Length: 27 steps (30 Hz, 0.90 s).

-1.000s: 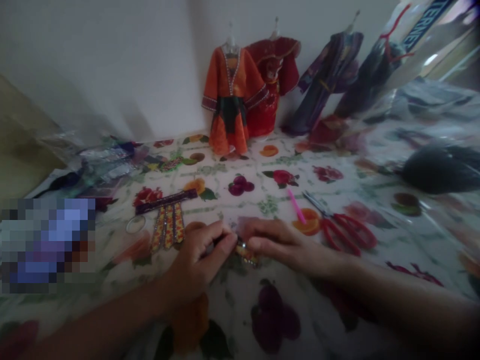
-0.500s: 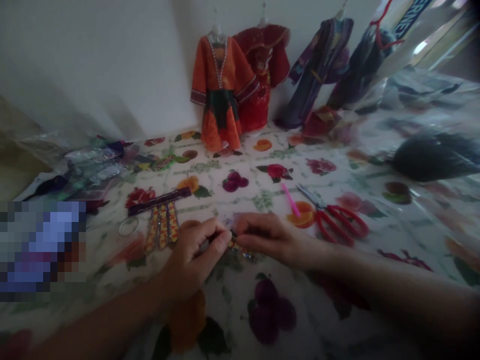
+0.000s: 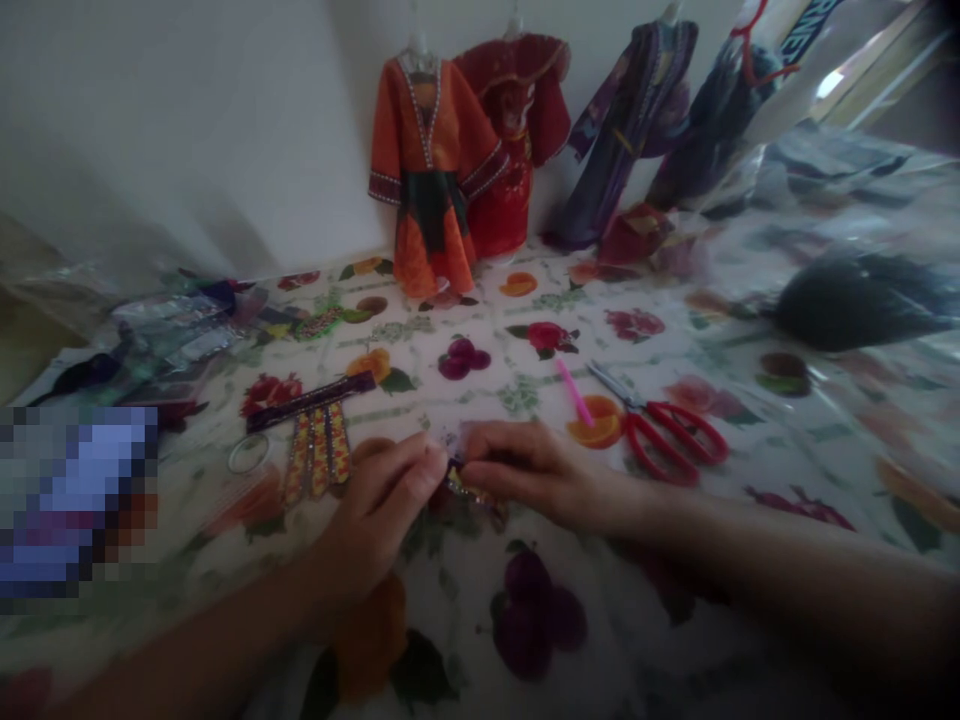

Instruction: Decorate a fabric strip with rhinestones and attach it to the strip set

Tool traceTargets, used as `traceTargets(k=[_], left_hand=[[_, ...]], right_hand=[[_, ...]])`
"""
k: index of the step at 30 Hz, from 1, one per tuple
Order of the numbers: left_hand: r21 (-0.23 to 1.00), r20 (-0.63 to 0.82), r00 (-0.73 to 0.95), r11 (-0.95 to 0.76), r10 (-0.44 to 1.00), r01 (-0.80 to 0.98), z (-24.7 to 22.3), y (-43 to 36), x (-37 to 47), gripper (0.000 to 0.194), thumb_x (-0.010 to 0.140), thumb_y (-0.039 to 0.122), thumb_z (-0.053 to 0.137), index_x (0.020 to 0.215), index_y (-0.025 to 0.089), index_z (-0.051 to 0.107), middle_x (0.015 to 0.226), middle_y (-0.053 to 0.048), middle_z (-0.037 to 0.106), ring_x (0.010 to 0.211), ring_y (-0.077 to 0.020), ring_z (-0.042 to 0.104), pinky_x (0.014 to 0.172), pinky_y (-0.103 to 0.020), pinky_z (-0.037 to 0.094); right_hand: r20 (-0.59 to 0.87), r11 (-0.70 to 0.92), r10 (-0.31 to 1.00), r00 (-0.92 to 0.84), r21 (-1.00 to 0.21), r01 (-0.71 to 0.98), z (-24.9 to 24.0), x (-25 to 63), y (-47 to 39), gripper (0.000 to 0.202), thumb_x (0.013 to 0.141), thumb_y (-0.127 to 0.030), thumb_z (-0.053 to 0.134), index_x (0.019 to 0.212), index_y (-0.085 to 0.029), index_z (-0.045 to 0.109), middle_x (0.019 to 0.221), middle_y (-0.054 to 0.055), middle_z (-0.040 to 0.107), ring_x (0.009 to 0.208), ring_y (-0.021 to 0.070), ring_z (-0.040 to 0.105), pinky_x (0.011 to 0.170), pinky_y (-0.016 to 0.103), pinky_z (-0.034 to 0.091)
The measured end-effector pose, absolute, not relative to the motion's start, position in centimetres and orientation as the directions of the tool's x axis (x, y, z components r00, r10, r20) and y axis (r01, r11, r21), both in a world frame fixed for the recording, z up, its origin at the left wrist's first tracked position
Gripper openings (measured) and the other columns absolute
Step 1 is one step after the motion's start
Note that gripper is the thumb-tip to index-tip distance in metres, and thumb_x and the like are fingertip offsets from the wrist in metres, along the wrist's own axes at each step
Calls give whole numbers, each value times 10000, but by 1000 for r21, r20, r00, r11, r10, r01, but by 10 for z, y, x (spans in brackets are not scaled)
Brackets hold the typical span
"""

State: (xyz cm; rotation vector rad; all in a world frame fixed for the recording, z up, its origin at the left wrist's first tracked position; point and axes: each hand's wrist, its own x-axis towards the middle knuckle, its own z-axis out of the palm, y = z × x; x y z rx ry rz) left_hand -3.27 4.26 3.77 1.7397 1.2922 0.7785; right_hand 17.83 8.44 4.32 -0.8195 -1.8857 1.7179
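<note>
Both hands meet over the middle of the cloth around a short strip of patterned trim (image 3: 468, 484), yellow and dark with shiny studs. My left hand (image 3: 391, 500) pinches thumb against forefinger at the strip's left end. From the right, my right hand (image 3: 536, 468) grips it with fingers pressed together, hiding much of it. Left of my hands lies a dark purple band (image 3: 311, 401) with several yellow-and-red studded strips (image 3: 319, 450) hanging from it. A pale ring (image 3: 248, 454) lies beside that band. Red-handled scissors (image 3: 667, 435) and a pink stick (image 3: 574, 392) rest to the right.
Against the wall stand doll-sized garments: an orange dress (image 3: 427, 130), a red one (image 3: 510, 200) and a purple robe (image 3: 637, 140). Clear plastic packets (image 3: 169, 325) are heaped at left. A dark bundle in plastic (image 3: 855, 305) sits at right on the fruit-print tablecloth (image 3: 637, 620).
The view has shifted slightly, so everything sits a little further left and higher. My hands keep hold of the trim, and a bit more of its dark edge shows between the fingertips.
</note>
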Motion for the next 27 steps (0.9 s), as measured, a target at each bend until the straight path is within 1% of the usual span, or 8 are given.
traceTargets(k=[2,7,11,13,15,20,24,27], left_hand=[[890,-2,266,-120,964,441,36,42,-33,344,1024,418,392,802,219,563,796,-5,557,768,-160,527,696,-295,397],[865,3,338,-172,941,472,39,46,-30,281,991,417,481,805,220,554,678,21,487,667,-140,472,601,-276,350],[916,-24,337,-114,941,383,44,50,-28,325,995,418,479,756,202,518,633,37,466,575,-112,422,541,-266,319],[933,-34,319,-84,947,349,46,51,-29,324,996,411,483,755,199,525,640,34,471,588,-113,431,553,-263,331],[938,-36,311,-75,950,338,45,51,-29,321,998,404,480,759,199,539,655,28,489,614,-118,456,581,-264,350],[952,-39,323,-63,946,299,41,47,-30,397,1002,465,410,736,203,544,693,-1,538,650,-146,505,591,-280,380],[916,-61,305,-68,950,394,40,47,-30,345,951,456,532,722,198,539,647,12,469,612,-137,438,549,-277,331],[930,-43,280,-64,959,361,42,49,-29,331,974,421,508,733,197,538,657,21,464,607,-124,430,552,-268,334]], right_hand=[[-63,20,705,-707,-994,108,41,178,84,337,947,-473,560,828,-158,567,711,-17,513,621,101,457,564,240,379],[-85,-7,719,-690,-993,116,42,180,85,373,935,-510,567,813,-157,559,694,-17,507,617,104,458,567,245,385],[-109,-47,699,-707,-993,107,47,181,85,428,975,-534,479,795,-159,578,776,12,549,735,131,531,684,269,440],[-126,-88,660,-740,-992,91,48,181,85,400,968,-514,506,813,-154,589,788,17,565,749,137,559,695,273,460],[-146,-108,638,-756,-989,99,47,180,85,333,936,-463,583,834,-147,592,752,7,561,700,130,569,641,258,469],[-124,-17,652,-748,-989,149,48,180,84,240,943,-363,584,857,-139,606,749,4,575,659,109,561,596,231,461],[-135,-30,654,-744,-988,152,49,179,84,325,919,-439,612,781,-147,575,704,2,590,648,108,550,584,225,442],[-150,-116,625,-766,-988,99,48,181,85,380,944,-507,552,836,-147,608,725,14,617,671,121,583,612,243,461]])
